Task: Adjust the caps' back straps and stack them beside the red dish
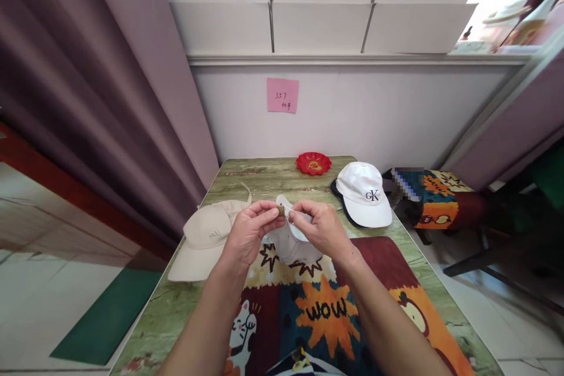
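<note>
A pale grey-white cap (293, 248) rests over the patterned mat in front of me, its back strap lifted towards my fingers. My left hand (255, 224) is closed, pinching the strap by a small brass-coloured buckle (281, 210). From the other side, my right hand (321, 226) pinches the light strap close to the buckle; its fingertips partly cover the strap end. To the left lies a beige cap (207, 235) with a small striped logo, brim towards me and its own strap sticking up.
At the right table edge, a white cap (363, 191) with dark letters sits on a dark cap (337, 188). A red scalloped dish (313, 163) stands at the back. The mat (282, 329) covers the front of the wooden table (259, 173). Right of it stands a covered stool (440, 200).
</note>
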Demonstrator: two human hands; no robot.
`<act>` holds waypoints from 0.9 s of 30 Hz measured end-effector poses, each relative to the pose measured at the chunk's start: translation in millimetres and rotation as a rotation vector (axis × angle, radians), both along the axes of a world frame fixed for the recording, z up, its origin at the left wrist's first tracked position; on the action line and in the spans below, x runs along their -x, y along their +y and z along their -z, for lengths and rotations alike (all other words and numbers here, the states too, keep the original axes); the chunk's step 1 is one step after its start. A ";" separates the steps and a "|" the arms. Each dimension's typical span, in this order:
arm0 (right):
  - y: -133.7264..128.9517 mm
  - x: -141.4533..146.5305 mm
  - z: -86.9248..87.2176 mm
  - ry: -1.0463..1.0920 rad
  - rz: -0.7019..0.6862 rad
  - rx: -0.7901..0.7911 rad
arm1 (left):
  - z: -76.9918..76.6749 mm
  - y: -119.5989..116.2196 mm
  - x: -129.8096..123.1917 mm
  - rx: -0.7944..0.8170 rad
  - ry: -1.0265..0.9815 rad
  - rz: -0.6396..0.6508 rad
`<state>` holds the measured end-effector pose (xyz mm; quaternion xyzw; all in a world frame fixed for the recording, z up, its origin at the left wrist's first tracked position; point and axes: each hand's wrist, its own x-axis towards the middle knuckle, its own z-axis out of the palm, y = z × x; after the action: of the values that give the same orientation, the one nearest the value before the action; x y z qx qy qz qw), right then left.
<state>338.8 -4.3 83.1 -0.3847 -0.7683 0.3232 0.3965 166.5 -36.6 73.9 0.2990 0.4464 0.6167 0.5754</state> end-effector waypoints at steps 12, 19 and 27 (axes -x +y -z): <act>5.6 -7.3 -1.1 -0.121 -0.033 -0.011 | 0.6 -3.9 -4.4 -0.022 0.143 0.048; 6.1 -9.0 4.2 -0.182 -0.081 -0.012 | 7.5 -3.3 0.8 0.036 0.099 0.120; 8.8 -7.6 1.0 -0.247 -0.047 -0.003 | 7.0 -1.0 -1.4 0.048 0.054 0.193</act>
<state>346.4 4.5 82.0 -0.4028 -0.8206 0.2815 0.2919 167.9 -37.6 66.9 0.3431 0.4456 0.5392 0.6269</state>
